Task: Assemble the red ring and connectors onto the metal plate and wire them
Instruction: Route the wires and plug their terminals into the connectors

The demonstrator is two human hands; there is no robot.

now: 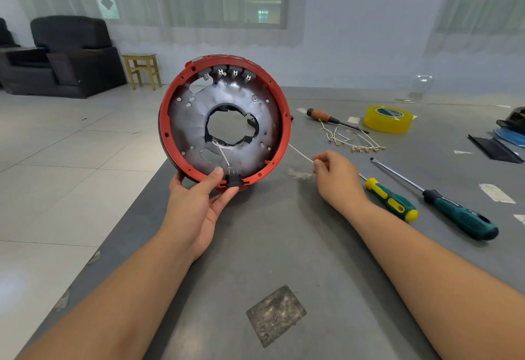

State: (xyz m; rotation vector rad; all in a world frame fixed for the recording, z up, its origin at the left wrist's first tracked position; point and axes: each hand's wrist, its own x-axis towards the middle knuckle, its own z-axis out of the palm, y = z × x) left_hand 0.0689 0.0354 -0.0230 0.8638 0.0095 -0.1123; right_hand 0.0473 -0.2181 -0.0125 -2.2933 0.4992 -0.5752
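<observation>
Here left hand [199, 203] grips red ring [170, 98]; right hand [335, 177] pinches white wire [301, 155], far end hidden.

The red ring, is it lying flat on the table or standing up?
Standing up. The red ring is on edge, its open face toward the camera, its bottom at the grey table, gripped at the bottom by the left hand.

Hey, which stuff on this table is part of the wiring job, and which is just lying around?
In the job: red ring, metal plate, black connector, white wire, spare wires, left hand, right hand.

Lying about: yellow tape, three screwdrivers, stool, armchair.
</observation>
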